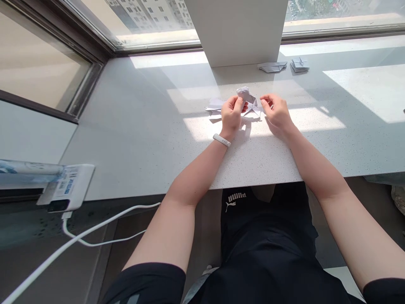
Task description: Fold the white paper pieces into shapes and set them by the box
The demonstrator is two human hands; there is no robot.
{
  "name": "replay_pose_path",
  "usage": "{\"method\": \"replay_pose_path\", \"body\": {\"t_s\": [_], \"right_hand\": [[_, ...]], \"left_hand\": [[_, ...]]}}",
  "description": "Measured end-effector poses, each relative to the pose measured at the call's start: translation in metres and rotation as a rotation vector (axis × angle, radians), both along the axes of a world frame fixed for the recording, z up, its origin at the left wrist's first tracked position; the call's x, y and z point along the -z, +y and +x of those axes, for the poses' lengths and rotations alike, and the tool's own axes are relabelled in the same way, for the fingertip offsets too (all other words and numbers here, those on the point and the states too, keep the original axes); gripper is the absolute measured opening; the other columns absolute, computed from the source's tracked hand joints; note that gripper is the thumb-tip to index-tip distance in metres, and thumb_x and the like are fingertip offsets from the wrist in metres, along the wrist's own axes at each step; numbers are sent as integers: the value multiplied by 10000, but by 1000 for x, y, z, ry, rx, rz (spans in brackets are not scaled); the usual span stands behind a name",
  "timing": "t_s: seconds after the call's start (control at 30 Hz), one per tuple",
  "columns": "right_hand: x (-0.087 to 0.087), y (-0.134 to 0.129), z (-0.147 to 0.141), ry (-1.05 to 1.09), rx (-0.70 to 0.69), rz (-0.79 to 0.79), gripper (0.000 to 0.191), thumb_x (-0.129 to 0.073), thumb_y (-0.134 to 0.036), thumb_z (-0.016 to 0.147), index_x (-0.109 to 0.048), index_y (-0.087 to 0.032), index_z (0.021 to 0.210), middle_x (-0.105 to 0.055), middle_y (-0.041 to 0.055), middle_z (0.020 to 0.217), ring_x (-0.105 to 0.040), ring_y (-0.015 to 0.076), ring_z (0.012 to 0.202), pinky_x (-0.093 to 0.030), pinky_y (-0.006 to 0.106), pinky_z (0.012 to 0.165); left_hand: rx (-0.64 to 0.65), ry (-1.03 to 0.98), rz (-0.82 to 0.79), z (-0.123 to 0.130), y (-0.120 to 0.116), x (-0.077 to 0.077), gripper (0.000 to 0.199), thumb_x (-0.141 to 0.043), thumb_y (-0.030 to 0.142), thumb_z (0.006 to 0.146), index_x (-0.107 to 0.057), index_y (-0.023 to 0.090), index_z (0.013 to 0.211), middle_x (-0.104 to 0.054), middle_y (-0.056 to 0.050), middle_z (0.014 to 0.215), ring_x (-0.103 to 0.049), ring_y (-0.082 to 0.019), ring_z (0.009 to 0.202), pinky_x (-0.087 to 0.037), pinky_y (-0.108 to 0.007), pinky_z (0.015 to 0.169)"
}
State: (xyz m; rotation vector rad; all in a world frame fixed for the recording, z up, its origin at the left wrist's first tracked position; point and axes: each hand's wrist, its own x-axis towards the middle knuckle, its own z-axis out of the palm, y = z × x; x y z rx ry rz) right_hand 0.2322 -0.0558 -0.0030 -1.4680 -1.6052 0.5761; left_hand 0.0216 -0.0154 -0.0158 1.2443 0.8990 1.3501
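Observation:
My left hand (pixel 232 112), with a white band on its wrist, pinches a small folded white paper (pixel 247 95) above the counter. Close to the paper's right side is my right hand (pixel 274 109), its fingers curled together; whether anything is between the fingertips is too small to tell. Beneath and behind my left hand lie more folded white papers (pixel 214 105) on the speckled white counter (pixel 152 143), partly covered by the hand.
A long folded paper (pixel 272 67) and a squarer folded one (pixel 299 64) lie by the pillar (pixel 240 33). A white power bank (pixel 74 185) with a white cable (pixel 95 227) sits at the counter's left edge. Windows border the back and left.

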Motion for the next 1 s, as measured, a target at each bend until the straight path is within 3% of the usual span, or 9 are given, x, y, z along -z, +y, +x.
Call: {"method": "replay_pose_path", "body": {"t_s": [0.17,0.37,0.53,0.67,0.87,1.0], "right_hand": [[16,11,-15,-252,59,-99,520,-705,-665,1197,-849,-226,1434,-793,231,1400,-710,480,1402,-593,750,1302],[19,22,-27,-354,111,-165,360,-789,-513,1176,-835,-207,1361,-733,232,1476,-640,489,1513,-536,751,1355],[20,19,-17,-152,24,-129,262,-908,-464,1062,-834,-274,1227,-821,176,1298,-713,449,1351,-598,727,1293],[14,13,0,66,-25,-77,289,-940,-531,1042,-818,-319,1197,-831,128,1159,-765,407,1207,-672,688,1207],[-8,10,21,149,146,175,484,-763,-749,1165,-783,-299,1343,-808,145,1261,-775,414,1323,-688,672,1165],[-17,5,13,221,-5,131,481,-810,-764,1142,-788,-291,1233,-822,127,1251,-801,360,1268,-715,600,1125]], "left_hand": [[-80,-65,-18,-5,9,7,461,-894,689,1134,-801,264,982,-815,-75,957,-814,-245,940,-703,-414,908],[-72,-92,-37,-4,8,5,525,-950,759,1062,-779,270,973,-805,-76,935,-845,-275,1041,-714,-404,930],[-38,-30,7,-3,3,-1,573,-927,820,1052,-781,272,966,-797,-81,953,-841,-283,1077,-706,-410,929],[-29,46,18,-3,-2,-7,529,-895,794,1083,-806,281,985,-798,-81,970,-828,-286,1100,-692,-405,918],[-35,83,21,-3,-3,-12,381,-867,641,1119,-817,290,978,-755,-70,900,-761,-251,969,-624,-390,864],[-5,65,4,-3,0,-6,360,-865,589,1133,-833,288,938,-684,-45,818,-735,-236,887,-628,-397,843]]}}
